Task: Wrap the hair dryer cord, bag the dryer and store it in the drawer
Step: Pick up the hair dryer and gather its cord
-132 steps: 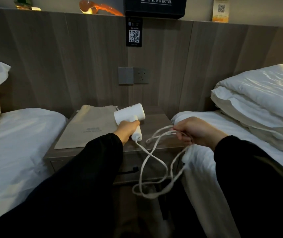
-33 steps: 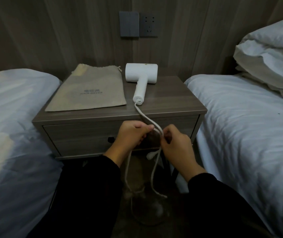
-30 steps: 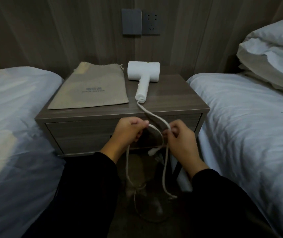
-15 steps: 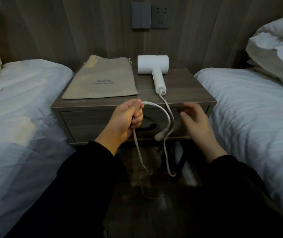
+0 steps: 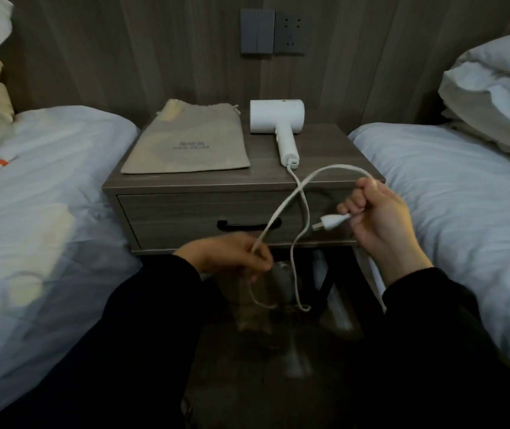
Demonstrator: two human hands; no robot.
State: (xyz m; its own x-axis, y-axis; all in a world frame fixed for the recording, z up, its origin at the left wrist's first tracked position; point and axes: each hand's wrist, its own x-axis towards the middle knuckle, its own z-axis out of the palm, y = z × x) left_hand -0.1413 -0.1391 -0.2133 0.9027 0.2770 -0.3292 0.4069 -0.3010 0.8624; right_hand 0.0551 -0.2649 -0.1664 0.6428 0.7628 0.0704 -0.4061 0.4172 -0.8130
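- A white hair dryer point(image 5: 277, 119) lies on the far right part of a wooden nightstand point(image 5: 334, 150), with its handle pointing toward the viewer.
- Its white cord point(image 5: 335, 166) runs off the near edge, hangs toward the floor, then rises in one loose arc between the hands.
- The left hand point(image 5: 226, 255), low and slightly blurred, pinches the cord between curled fingers.
- The right hand point(image 5: 377, 218), higher and to the right, is closed in a fist round the cord's end; the plug point(image 5: 331, 222) sticks out leftward.
- Progress, as a judgement: the cord is unplugged, but wrapping has barely begun, since no tidy coil shows.
- A beige drawstring bag point(image 5: 188, 144) lies flat left of the dryer and looks empty. Bagging is not yet done.
- The drawer point(image 5: 170, 215) below is closed, so storing remains.
- Count: one dryer, one cord, one plug, one bag, one drawer, two hands.
- One bed point(image 5: 46, 181) flanks the left, another point(image 5: 448, 187) the right.
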